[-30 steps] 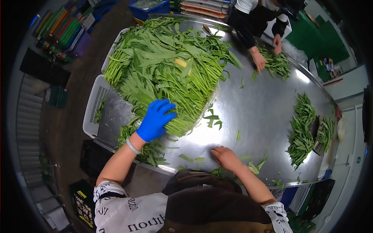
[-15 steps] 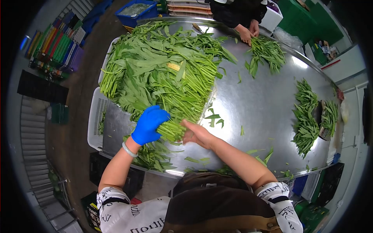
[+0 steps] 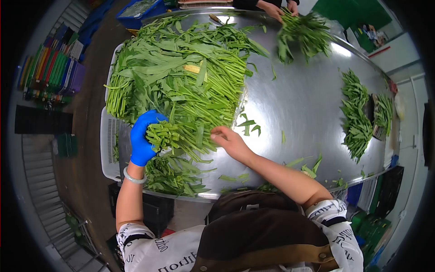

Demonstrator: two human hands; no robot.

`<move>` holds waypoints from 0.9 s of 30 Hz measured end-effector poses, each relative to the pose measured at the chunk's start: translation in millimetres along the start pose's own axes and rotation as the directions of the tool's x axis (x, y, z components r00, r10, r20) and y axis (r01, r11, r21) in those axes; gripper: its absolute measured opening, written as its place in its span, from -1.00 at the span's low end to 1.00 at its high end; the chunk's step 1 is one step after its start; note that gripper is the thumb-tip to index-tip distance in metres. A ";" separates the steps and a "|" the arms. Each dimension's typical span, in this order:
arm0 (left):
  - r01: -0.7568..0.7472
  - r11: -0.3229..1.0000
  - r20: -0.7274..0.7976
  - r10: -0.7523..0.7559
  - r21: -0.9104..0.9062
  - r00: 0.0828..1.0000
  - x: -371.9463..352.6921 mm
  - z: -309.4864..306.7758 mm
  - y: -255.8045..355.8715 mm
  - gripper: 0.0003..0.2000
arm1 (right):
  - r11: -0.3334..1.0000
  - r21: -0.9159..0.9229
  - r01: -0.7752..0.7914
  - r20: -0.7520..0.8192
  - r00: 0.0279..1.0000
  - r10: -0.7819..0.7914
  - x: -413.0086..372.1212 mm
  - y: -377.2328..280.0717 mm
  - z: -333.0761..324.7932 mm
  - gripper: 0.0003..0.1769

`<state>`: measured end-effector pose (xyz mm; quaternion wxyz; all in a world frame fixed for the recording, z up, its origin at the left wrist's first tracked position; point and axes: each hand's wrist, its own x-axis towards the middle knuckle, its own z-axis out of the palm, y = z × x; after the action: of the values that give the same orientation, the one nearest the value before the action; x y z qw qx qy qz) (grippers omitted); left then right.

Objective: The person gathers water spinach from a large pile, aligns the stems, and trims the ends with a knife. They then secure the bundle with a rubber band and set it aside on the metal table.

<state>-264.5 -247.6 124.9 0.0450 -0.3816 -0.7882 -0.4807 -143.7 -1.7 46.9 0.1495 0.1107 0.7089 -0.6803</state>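
Blue-gloved left hand (image 3: 143, 139) shifted leftward, fingers clasping stems (image 3: 162, 134), right hand (image 3: 230, 141) with fingers seemingly half-curled

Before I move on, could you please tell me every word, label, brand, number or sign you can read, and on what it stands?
"dition", apparently: front of the shirt, upside down, cut off by the apron.
Left sleeve and right sleeve: lettering too small and warped to read surely.
No other text is readable.
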 end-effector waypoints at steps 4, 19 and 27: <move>-0.002 1.000 0.065 0.002 -0.001 0.998 -0.5 -1.2 0.7 -0.65 | 0.816 -0.481 0.320 -0.063 0.916 -0.396 2.4 -13.4 6.8 -0.36; -0.106 0.983 0.268 0.063 0.150 0.961 2.3 10.2 17.7 -0.45 | 0.720 -0.642 0.265 0.139 0.963 -0.231 14.3 -38.1 37.3 -0.30; -0.170 0.924 0.491 -0.023 0.344 0.871 12.9 20.8 26.6 -0.13 | 0.990 0.055 0.127 0.398 0.907 -0.138 3.1 -53.7 9.3 -0.14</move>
<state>-250.4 -217.4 138.7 -0.0636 -0.5044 -0.8358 -0.2072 -165.4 -13.9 95.6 0.2435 -0.0772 0.6595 -0.7070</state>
